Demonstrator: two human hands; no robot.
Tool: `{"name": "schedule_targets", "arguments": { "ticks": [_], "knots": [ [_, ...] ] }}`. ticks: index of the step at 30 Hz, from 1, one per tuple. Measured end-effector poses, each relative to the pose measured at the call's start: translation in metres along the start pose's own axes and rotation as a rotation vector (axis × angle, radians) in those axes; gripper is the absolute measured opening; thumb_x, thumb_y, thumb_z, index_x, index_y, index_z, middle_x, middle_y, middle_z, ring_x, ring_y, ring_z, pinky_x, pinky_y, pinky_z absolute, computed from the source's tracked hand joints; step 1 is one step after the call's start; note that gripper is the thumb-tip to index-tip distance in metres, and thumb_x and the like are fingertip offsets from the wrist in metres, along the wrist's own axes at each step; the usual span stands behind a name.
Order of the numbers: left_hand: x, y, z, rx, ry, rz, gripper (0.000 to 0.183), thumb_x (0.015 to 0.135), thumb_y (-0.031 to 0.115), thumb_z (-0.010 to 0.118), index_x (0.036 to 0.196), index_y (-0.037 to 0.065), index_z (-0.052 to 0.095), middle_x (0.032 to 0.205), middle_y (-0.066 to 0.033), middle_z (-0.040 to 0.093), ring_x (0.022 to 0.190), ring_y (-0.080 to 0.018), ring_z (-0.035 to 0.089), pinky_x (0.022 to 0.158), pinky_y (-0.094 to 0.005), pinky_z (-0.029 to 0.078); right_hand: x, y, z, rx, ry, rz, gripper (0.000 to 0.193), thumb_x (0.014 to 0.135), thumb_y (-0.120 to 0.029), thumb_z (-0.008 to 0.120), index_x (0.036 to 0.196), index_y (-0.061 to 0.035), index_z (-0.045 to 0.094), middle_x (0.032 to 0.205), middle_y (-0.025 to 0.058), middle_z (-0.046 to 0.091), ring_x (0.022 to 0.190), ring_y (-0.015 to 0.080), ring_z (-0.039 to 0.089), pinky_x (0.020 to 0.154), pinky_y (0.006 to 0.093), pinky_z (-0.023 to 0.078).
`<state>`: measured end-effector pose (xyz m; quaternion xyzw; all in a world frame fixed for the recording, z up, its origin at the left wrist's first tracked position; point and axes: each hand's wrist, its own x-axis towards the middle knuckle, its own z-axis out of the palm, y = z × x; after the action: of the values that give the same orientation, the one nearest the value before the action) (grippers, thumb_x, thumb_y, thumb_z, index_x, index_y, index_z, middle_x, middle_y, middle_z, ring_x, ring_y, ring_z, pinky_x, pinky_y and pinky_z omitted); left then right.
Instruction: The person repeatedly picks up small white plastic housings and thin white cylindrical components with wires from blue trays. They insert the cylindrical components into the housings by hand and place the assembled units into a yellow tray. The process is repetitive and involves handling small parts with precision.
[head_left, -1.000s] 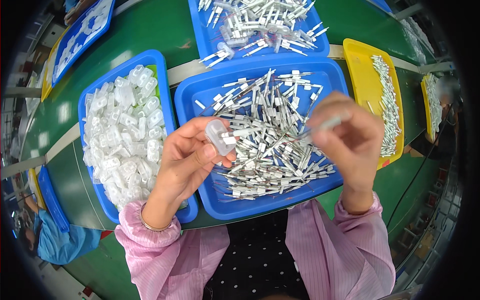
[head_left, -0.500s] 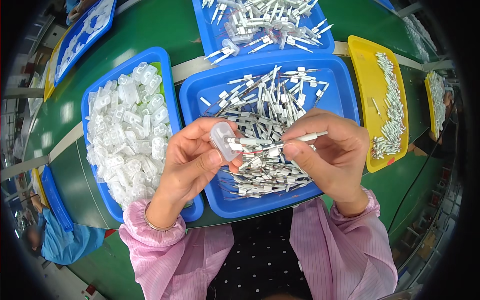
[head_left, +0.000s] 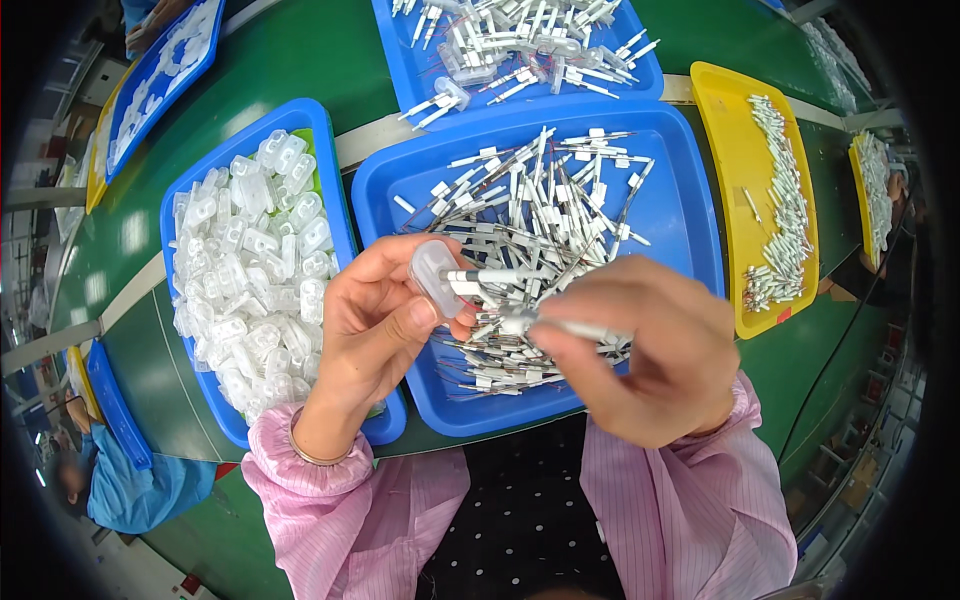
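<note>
Between the fingers and thumb of my left hand is a translucent plastic housing, oval and tilted. A slim white rod sticks out of it toward the right. My right hand, smeared by motion, pinches a white stick between thumb and fingers just right of the housing. Both hands are above a blue tray heaped with white-and-dark wired sticks. Whether the pinched stick is joined to the housing by a wire is too blurred to tell.
Left of my hands, a blue tray holds piled translucent housings. Another blue tray behind carries housings with sticks. At the right stands a yellow tray of small white sticks. A person in a blue sleeve is at the far left.
My right hand has turned and shifted slightly left and down with the white stick, away from the rod at the housing. The left hand with the housing has moved slightly left.
</note>
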<state>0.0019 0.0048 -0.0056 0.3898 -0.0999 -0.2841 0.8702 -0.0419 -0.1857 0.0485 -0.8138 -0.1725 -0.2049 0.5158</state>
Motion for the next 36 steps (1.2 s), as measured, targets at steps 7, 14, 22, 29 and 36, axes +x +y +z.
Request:
{"name": "schedule_targets", "arguments": {
  "ticks": [7,14,22,29,36],
  "knots": [
    [-0.001,0.003,0.001,-0.002,0.003,-0.072,0.035,0.084,0.006,0.054,0.115,-0.008,0.046,0.091,-0.0146,0.059,0.078,-0.0175,0.059,0.066,-0.0278,0.05,-0.004,0.005,0.002,-0.039,-0.03,-0.144,0.025,0.056,0.006,0.065,0.08,0.0067,0.058,0.071,0.0139,0.055,0.055,0.0226,0.054,0.044,0.0286,0.043],
    [0.0,0.003,0.002,-0.004,-0.005,-0.075,0.034,0.085,0.007,0.054,0.115,-0.008,0.046,0.091,-0.0143,0.059,0.079,-0.017,0.059,0.066,-0.0277,0.049,-0.002,-0.006,0.004,-0.185,-0.114,-0.296,0.027,0.054,0.005,0.062,0.081,0.0054,0.061,0.075,0.0136,0.055,0.06,0.0212,0.055,0.048,0.0263,0.043],
    [0.0,0.001,0.001,0.038,-0.019,-0.036,0.034,0.084,0.004,0.054,0.115,-0.008,0.046,0.093,-0.0141,0.059,0.079,-0.017,0.059,0.067,-0.0285,0.049,-0.006,-0.009,0.008,-0.266,-0.121,-0.376,0.031,0.049,0.001,0.063,0.079,0.0075,0.061,0.077,0.0136,0.054,0.059,0.0207,0.052,0.047,0.0247,0.041],
    [-0.001,0.001,0.0,0.053,-0.025,-0.021,0.034,0.084,0.003,0.055,0.115,-0.008,0.047,0.096,-0.0143,0.059,0.079,-0.0168,0.059,0.066,-0.0289,0.049,-0.006,-0.013,0.007,-0.256,-0.142,-0.377,0.031,0.047,0.0,0.063,0.077,0.008,0.061,0.077,0.014,0.054,0.059,0.0211,0.052,0.044,0.0238,0.038],
    [-0.001,0.002,0.002,0.055,-0.006,-0.022,0.033,0.084,0.003,0.054,0.115,-0.008,0.046,0.097,-0.0145,0.058,0.079,-0.0168,0.059,0.065,-0.0287,0.049,-0.007,-0.01,0.012,-0.295,-0.084,-0.42,0.031,0.046,0.002,0.062,0.076,0.007,0.061,0.074,0.0134,0.053,0.057,0.0198,0.051,0.043,0.0231,0.037]
  ]
}}
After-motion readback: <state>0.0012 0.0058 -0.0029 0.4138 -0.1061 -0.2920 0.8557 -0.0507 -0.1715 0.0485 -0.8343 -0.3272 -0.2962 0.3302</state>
